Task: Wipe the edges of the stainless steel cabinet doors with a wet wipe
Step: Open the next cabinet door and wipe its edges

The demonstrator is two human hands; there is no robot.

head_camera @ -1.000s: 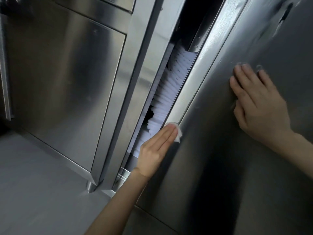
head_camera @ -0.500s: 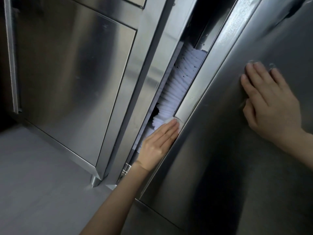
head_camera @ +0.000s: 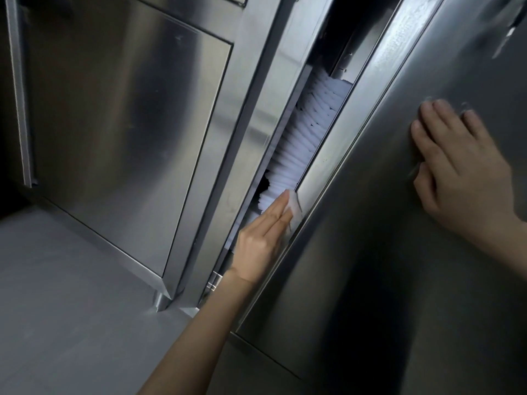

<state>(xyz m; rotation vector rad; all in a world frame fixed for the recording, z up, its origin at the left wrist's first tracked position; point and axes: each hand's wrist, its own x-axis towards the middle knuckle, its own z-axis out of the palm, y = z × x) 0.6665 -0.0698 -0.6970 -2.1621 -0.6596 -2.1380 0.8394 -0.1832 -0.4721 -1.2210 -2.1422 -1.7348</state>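
A stainless steel cabinet door (head_camera: 370, 252) stands slightly ajar on the right, its folded inner edge (head_camera: 342, 132) facing the gap. My left hand (head_camera: 263, 238) reaches into the gap with straight fingers and presses a white wet wipe (head_camera: 295, 206) against the lower part of that edge. Only a corner of the wipe shows past my fingertips. My right hand (head_camera: 459, 163) lies flat on the door's outer face, fingers spread and straight.
A stack of white folded items (head_camera: 302, 138) fills the gap inside the cabinet. A closed steel door (head_camera: 122, 124) and a vertical frame post (head_camera: 242, 124) stand to the left. The grey floor (head_camera: 71, 309) lies below, with a cabinet foot (head_camera: 161, 302).
My left hand has slid the wipe a little up along the door's edge. The view has shifted, and my right hand stays flat on the door.
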